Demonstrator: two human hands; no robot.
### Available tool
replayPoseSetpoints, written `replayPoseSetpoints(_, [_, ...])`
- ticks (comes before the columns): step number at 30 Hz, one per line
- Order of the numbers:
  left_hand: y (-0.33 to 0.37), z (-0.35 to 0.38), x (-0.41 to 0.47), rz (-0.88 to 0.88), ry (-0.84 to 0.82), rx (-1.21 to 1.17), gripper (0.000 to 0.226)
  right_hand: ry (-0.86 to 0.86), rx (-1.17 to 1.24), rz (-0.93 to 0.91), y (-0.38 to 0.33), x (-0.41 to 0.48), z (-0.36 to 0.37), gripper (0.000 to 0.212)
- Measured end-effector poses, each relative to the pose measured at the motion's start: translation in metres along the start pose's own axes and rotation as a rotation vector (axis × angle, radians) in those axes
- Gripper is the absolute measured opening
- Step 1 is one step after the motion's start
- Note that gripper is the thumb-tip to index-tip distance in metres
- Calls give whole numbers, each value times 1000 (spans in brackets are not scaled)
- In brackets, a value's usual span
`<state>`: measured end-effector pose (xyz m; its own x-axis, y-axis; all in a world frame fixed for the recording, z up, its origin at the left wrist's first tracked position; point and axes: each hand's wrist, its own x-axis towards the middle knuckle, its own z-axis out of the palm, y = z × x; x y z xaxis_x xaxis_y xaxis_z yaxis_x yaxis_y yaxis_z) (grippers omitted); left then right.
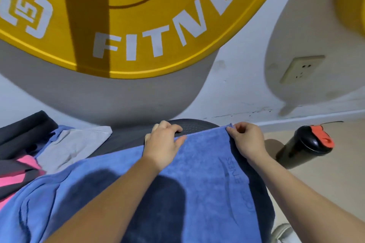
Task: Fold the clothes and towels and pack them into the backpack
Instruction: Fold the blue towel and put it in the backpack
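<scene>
Blue towel (207, 173) lies spread in front of us across a dark perforated surface (193, 127) with a rounded far edge, and its near part hangs toward us under both forearms. Our left hand (164, 142) grips the towel's far edge, thumb flat on the cloth and fingers curled over the edge onto the dark surface. Our right hand (246, 140) pinches the towel's far right corner between thumb and curled fingers, lifting that corner slightly. The two hands sit near each other along the same edge. Faint stitched lettering shows on the towel just below the right wrist. To the left, touching the towel, is a heap of clothes: a grey garment (73, 148) on top, and a black and pink garment (17, 175) beside it. To the right, on the pale floor (316, 183), stands a black bottle (304, 146) with a red lid (324, 136). Behind, the white wall carries a large round yellow sign (138, 16) with white letters and a wall socket (302, 69).
</scene>
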<state>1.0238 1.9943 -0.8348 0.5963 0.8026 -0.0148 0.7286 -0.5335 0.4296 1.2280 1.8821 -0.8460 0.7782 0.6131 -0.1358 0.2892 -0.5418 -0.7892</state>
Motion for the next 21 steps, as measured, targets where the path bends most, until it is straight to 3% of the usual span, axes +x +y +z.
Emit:
replayPoseSetpoints(3, [10,15,11,3,79,-61,10,20,-159,-114,2,2,-3,25])
replayPoseSetpoints(12, [1,25,43,321,220,191,18,18,-241,-184,7,22,-1,30])
replayPoseSetpoints(17, [23,15,61,240,145,246,13,-60,-116,-20,9,27,-11,54])
replayPoseSetpoints(21, [56,25,12,384,139,28,19,-170,140,219,35,-9,-41,57])
